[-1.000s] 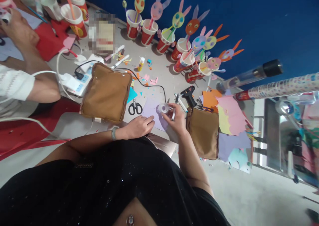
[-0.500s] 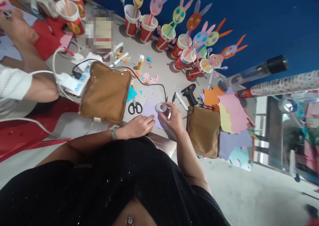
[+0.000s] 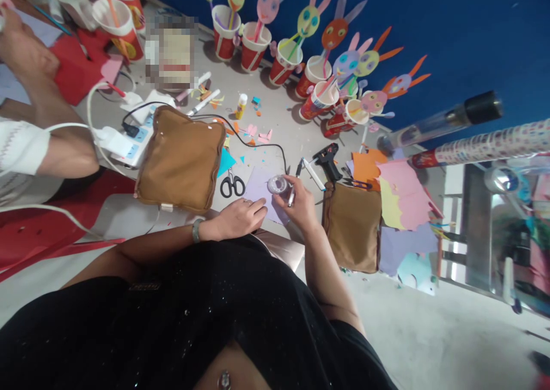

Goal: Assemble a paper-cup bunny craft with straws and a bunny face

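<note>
In my right hand is a clear round thing like a small roll of tape, with its rim against the purple paper. A pen is tucked between the fingers of that hand. My left hand is closed, its bent fingertips pressed on the paper's near left edge. Black-handled scissors lie just left of the paper. Beyond my right hand are a white marker and a black glue gun.
Brown cushions flank the work spot. Red paper cups with paper rabbit faces line the blue wall. A power strip with cables sits left, near another person's arm. Coloured paper lies at right; a glue stick stands farther back.
The clear round thing tilts slightly in my right hand. My left hand stays on the paper. The other person's hand at far left has shifted a little.
</note>
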`<state>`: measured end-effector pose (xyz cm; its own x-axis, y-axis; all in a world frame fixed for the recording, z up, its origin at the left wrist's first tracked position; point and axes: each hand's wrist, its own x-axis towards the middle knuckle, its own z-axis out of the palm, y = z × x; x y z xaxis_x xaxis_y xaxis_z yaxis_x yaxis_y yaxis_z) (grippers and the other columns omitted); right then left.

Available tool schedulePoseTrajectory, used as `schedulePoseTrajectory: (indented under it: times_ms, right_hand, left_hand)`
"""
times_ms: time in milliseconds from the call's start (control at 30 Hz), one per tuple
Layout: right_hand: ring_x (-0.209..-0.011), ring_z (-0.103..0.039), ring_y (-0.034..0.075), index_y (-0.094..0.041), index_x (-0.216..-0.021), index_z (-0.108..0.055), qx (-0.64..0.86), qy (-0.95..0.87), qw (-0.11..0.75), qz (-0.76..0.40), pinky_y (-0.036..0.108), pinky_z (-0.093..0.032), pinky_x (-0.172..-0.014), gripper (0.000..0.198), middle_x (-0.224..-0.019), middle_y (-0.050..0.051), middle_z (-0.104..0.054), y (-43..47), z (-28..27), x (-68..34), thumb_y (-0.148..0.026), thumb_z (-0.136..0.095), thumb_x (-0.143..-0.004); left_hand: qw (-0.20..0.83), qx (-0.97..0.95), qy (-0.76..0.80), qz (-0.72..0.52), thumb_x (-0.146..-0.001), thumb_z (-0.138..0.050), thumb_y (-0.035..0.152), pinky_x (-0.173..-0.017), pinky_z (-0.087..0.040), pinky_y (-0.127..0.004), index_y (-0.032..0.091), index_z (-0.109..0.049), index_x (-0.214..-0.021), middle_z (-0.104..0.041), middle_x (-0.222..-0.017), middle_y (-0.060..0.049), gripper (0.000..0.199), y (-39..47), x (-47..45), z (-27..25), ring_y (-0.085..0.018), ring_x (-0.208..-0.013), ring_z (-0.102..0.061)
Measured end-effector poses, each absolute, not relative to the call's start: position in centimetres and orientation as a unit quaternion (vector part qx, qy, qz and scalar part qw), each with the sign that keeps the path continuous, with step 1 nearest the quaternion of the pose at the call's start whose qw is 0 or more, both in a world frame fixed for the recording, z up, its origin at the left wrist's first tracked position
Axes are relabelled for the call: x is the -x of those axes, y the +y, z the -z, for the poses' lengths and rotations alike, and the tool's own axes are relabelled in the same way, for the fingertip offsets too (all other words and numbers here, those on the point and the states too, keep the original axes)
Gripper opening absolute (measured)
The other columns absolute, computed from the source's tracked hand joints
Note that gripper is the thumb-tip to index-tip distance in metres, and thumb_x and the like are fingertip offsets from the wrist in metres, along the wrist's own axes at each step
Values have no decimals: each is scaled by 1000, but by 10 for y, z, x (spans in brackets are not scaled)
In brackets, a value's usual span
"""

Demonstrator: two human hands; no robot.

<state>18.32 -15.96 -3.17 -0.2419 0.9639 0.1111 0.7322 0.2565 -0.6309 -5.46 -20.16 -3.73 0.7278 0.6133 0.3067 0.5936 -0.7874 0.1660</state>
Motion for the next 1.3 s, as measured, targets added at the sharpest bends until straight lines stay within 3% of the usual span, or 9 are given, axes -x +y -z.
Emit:
schedulePoseTrajectory:
  times_ms: [200,400,533,833,1133,1300]
  right_hand:
    - [-110,-73,31,-23,-139,-59,557,-750,259,-247,49,-60,-97,59,-133,15,-73,-160,28,-187,-37,-78,-85]
    - [-77,-71,23,-23,-137,-59,570,-730,281,-251,45,-62,-82,55,-99,5,-75,-168,20,-190,-37,-76,-87]
    - [-73,-70,22,-25,-133,-60,588,-709,310,-237,43,-61,-79,48,-85,1,-72,-178,18,-194,-34,-74,-88]
    - [-76,-73,19,-27,-128,-58,584,-690,361,-231,40,-62,-77,41,-123,10,-77,-190,24,-196,-36,-72,-91]
    - [-76,-70,20,-24,-133,-56,597,-683,348,-237,47,-62,-82,53,-126,13,-73,-183,32,-176,-45,-77,-89]
    - [-86,-71,25,-25,-137,-53,608,-687,336,-215,53,-62,-90,57,-125,14,-72,-179,39,-166,-47,-76,-90]
  left_hand:
    - [29,-926,334,-172,-107,-50,23,-77,-55,-38,14,-71,-111,-73,-135,-15,24,-202,54,38,-20,-82,-73]
    - [31,-924,338,-179,-106,-52,24,-78,-55,-38,13,-71,-113,-73,-136,-15,23,-203,55,42,-19,-81,-73]
    - [27,-922,342,-180,-105,-55,23,-79,-55,-38,14,-71,-114,-74,-135,-14,21,-204,54,41,-19,-80,-73]
    - [38,-925,346,-152,-104,-58,28,-78,-56,-40,13,-72,-115,-73,-135,-18,23,-206,52,35,-21,-79,-74]
    - [31,-925,333,-181,-107,-56,33,-72,-58,-38,13,-73,-113,-76,-130,-16,27,-204,54,36,-21,-76,-76]
    - [58,-934,302,-182,-109,-53,33,-71,-57,-34,12,-72,-119,-75,-132,-19,30,-201,58,39,-18,-77,-75]
